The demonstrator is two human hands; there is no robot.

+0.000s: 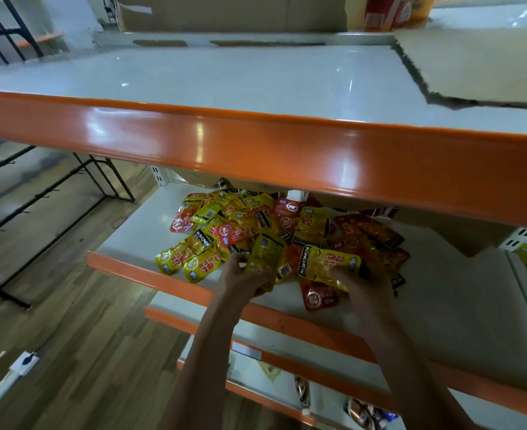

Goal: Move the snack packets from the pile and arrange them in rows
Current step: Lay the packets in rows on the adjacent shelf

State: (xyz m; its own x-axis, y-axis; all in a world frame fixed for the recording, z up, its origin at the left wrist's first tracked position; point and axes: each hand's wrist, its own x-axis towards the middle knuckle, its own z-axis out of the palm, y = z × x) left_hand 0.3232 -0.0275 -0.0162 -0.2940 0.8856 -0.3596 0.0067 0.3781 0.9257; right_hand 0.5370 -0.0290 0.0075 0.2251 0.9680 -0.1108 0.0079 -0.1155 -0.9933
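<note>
Under the orange-edged upper shelf (256, 144) overhanging the pile (274, 231), my left grip (240, 280) and right grip (361, 283) each clamp a yellow packet (263, 256), (329, 263)

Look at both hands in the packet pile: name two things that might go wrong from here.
The red packet lies near the shelf's orange front edge; sweeping hands might knock it off. The left hand holds several yellow packets at once, so one could slip.
</note>
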